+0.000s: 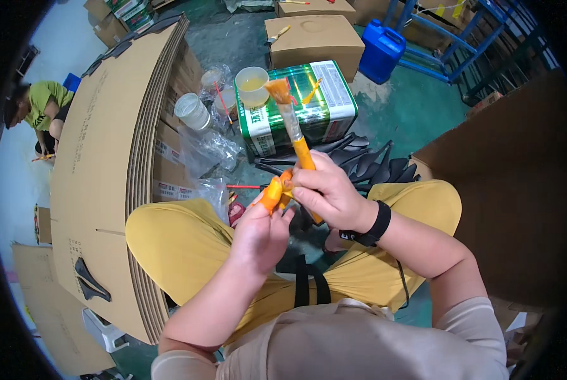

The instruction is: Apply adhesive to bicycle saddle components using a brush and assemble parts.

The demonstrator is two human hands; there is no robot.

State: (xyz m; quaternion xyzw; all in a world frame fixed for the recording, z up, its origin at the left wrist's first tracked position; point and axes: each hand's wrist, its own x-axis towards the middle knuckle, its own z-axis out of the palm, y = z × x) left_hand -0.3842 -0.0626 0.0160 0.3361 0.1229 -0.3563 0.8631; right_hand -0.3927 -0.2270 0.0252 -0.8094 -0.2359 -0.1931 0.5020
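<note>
My right hand (331,193) is wrapped round a paintbrush (304,152) with a yellow handle, its amber-stained bristles pointing up and away. The fingertips of this hand also touch the orange finger cots (271,194) worn on my left hand (262,231). The left fingers are curled, thumb and forefinger close together against the right hand; whatever may lie between them is hidden. Beyond the brush stands a green and white metal can (296,120). On it sit a cup of yellowish liquid (253,87) and a small yellow brush (312,90).
Black bicycle saddles (366,161) lie heaped beyond my right knee, and one saddle (92,280) rests on stacked cardboard (106,171) at left. Plastic cups (192,111) stand beside the can. A blue jerrycan (382,50) is farther right. Another person (43,107) crouches far left.
</note>
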